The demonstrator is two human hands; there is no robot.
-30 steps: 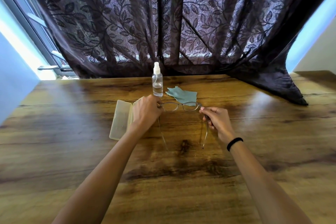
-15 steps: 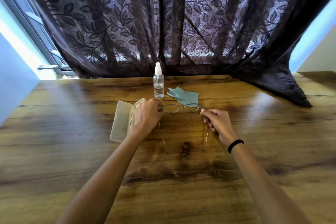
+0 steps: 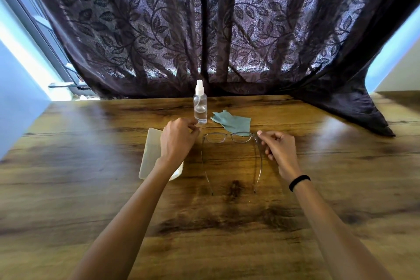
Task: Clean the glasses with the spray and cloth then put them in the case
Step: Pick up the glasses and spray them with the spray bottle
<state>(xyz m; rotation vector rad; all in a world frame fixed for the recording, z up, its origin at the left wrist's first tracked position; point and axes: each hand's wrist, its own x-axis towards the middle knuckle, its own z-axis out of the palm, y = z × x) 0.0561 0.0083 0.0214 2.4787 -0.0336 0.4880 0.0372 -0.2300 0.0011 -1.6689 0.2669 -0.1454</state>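
Observation:
Thin-rimmed glasses [image 3: 227, 137] sit at the table's middle, temples unfolded toward me. My left hand [image 3: 178, 138] pinches the frame's left corner, fingertips close to the base of the spray bottle. My right hand [image 3: 278, 146], with a black band on its wrist, pinches the right corner at the hinge. The clear spray bottle [image 3: 200, 107] with a white nozzle stands upright just behind the glasses. A blue-green cloth [image 3: 231, 121] lies crumpled to its right, touching the frame's far edge. The pale open case [image 3: 150, 150] lies left of the glasses, partly under my left wrist.
The wooden table [image 3: 91, 188] stretches wide on all sides. A dark leaf-patterned curtain [image 3: 227, 29] hangs along the far edge, and its hem drapes onto the table at the back right [image 3: 363, 111]. A window frame [image 3: 45, 36] is at the left.
Almost nothing differs. Both hands stay at the corners of the glasses, and the view has shifted only slightly.

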